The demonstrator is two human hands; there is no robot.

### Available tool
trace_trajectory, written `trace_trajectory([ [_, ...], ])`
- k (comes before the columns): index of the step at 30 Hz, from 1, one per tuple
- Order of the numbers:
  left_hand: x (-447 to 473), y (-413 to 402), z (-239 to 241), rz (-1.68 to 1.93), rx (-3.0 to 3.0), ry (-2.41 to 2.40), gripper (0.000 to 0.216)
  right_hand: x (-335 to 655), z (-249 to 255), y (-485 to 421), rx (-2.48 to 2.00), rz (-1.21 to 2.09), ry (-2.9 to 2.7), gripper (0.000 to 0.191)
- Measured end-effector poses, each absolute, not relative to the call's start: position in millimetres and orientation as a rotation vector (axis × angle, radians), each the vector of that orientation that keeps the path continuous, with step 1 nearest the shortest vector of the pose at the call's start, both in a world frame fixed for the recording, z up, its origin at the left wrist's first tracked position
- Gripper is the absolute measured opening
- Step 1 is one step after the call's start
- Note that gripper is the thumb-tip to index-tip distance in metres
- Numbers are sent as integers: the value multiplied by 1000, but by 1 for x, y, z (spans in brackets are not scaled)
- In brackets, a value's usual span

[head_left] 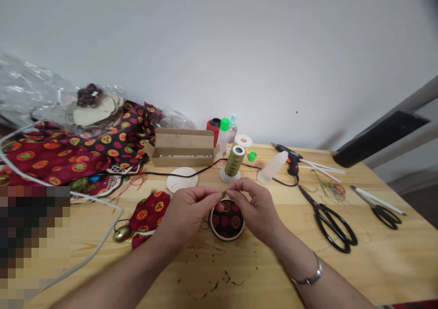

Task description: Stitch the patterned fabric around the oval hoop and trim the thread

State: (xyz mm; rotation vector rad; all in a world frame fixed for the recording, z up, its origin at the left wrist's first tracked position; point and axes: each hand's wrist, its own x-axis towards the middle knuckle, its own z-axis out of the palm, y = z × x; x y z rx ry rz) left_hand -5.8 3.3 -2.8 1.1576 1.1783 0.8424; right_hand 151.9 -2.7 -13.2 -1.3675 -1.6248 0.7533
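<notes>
My left hand (195, 208) and my right hand (255, 206) meet over the table, each with thumb and forefinger pinched. Between the fingertips shows a small tuft of olive-green thread (224, 193); its finer detail is too small to make out. Just below the fingers is a round, dark patterned fabric piece (227, 220) with a white rim. Behind the hands a spool of olive-green thread (235, 163) stands upright. To the left of my left hand lies a red patterned fabric piece (148, 211), partly hidden by my forearm, with a brass bell (123, 233) beside it.
Black-handled scissors (333, 224) and a smaller pair (385, 215) lie right. A glue gun (289, 156), white bottle (272, 168) and open cardboard box (185, 156) sit behind. Patterned cloth (126, 135) is heaped left; a white cable (85, 197) crosses there. Dark scraps (214, 286) lie in front.
</notes>
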Motion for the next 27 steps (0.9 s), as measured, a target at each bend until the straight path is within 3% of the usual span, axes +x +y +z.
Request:
trace_trajectory([
  [12, -4, 0, -3, 909, 1405, 1320, 19, 146, -13, -4, -1460, 1163, -1381, 17],
  [14, -5, 2, -4, 871, 1333, 1307, 24, 147, -14, -2, -1463, 1075, -1399, 14],
  [19, -8, 5, -8, 843, 1237, 1261, 31, 151, -14, -2, -1292, 459, -1583, 5],
  [27, -6, 3, 1, 869, 1326, 1323, 24, 148, -14, -6, -1191, 294, -1800, 10],
])
